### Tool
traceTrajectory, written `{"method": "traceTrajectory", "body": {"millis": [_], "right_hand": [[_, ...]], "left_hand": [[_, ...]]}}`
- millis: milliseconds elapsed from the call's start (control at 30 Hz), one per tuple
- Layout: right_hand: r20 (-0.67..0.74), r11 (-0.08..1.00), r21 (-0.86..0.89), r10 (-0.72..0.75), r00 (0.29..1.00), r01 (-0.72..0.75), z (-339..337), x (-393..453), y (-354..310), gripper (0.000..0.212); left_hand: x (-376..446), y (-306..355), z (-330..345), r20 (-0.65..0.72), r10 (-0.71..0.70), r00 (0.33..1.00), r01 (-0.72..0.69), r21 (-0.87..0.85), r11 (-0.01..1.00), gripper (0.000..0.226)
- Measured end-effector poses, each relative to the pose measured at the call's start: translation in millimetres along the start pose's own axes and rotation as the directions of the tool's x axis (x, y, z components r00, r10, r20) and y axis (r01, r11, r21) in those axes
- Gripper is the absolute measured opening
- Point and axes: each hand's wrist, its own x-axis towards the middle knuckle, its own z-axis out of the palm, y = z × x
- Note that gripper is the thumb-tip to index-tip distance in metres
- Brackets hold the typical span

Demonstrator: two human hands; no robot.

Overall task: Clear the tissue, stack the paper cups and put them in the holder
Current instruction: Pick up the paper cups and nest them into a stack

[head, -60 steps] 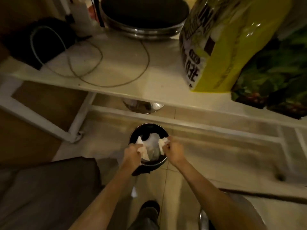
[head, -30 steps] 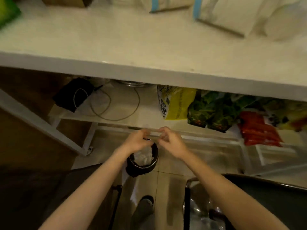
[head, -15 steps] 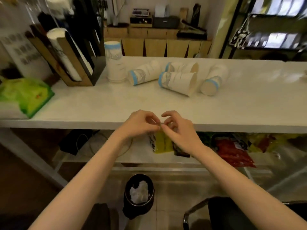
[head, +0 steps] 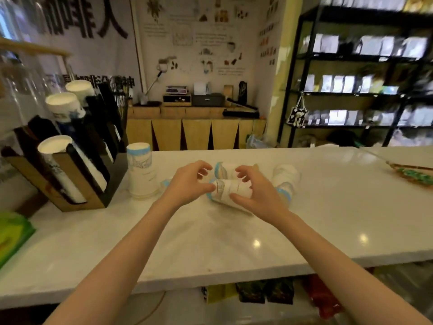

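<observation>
Several white paper cups with blue rims lie on their sides on the white counter [head: 328,219]. Nearest is a lying cup [head: 228,190], with another lying cup [head: 223,170] behind it and a third [head: 285,178] to the right. An upside-down stack of cups [head: 140,171] stands at the left. The cup holder [head: 70,170], a slanted black and brown rack, holds rows of cups at far left. My left hand [head: 187,184] and my right hand [head: 255,192] hover with fingers spread on either side of the nearest lying cup, holding nothing. No tissue is in view.
A green packet [head: 11,233] lies at the counter's left edge. A tray with green items [head: 412,174] sits at far right. Snack bags [head: 257,292] fill the shelf under the counter. Black shelving [head: 363,78] and a wooden cabinet [head: 194,132] stand behind.
My view rose from the floor bin, where the tissue was dropped, to the counter. Both hands moved up and forward, opening around the nearest lying cup.
</observation>
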Motion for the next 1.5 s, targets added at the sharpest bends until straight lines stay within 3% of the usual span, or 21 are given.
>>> {"method": "traceTrajectory", "body": {"millis": [167, 333, 533, 600, 667, 833, 967, 1133, 1333, 1500], "right_hand": [[0.083, 0.992, -0.118, 0.049, 0.995, -0.039, -8.6, 19.8, 25.1, 0.080], [0.257, 0.954, -0.274, 0.198, 0.946, -0.125, -8.9, 23.9, 41.8, 0.102], [0.387, 0.893, -0.449, 0.222, 0.895, -0.028, -11.4, 36.4, 50.1, 0.100], [0.373, 0.923, -0.380, 0.208, 0.904, -0.056, -15.0, 45.6, 49.1, 0.099], [0.349, 0.966, -0.198, 0.227, 0.909, -0.165, -23.2, 57.0, 47.2, 0.097], [0.253, 0.964, 0.096, 0.216, 0.943, -0.247, -49.9, 88.5, 45.2, 0.087], [0.096, 0.928, 0.281, 0.227, 0.969, -0.245, -68.3, 114.2, 39.1, 0.068], [0.014, 0.886, 0.433, 0.176, 0.984, -0.165, -83.4, 139.3, 21.5, 0.049], [0.176, 0.991, 0.122, 0.041, 0.984, -0.063, -84.8, 161.0, -9.0, 0.069], [0.388, 0.996, -0.050, -0.048, 0.920, 0.073, -59.9, 163.0, -27.7, 0.072]], "left_hand": [[39.9, -25.2, 9.6, -0.004, 0.016, 1.000, -0.015, 0.189, 0.982, 0.064], [61.5, -55.9, 28.6, 0.042, -0.067, 0.997, 0.046, 0.372, 0.927, 0.083], [70.5, -76.1, 44.3, 0.013, -0.125, 0.992, 0.101, 0.510, 0.855, 0.089], [71.6, -80.7, 47.0, -0.011, -0.131, 0.991, 0.116, 0.540, 0.833, 0.086], [74.1, -84.2, 48.3, -0.055, -0.125, 0.991, 0.135, 0.532, 0.836, 0.080], [80.0, -89.3, 46.7, -0.136, -0.151, 0.979, 0.193, 0.388, 0.901, 0.091], [80.6, -79.3, 42.0, -0.263, -0.217, 0.940, 0.237, 0.046, 0.971, 0.104], [63.5, -56.7, 57.1, -0.286, -0.175, 0.942, 0.117, -0.208, 0.971, 0.090], [50.2, -45.0, 74.1, -0.208, -0.165, 0.964, 0.064, -0.422, 0.904, 0.080], [43.1, -49.3, 77.6, -0.159, -0.183, 0.970, 0.064, -0.559, 0.827, 0.077]]}}
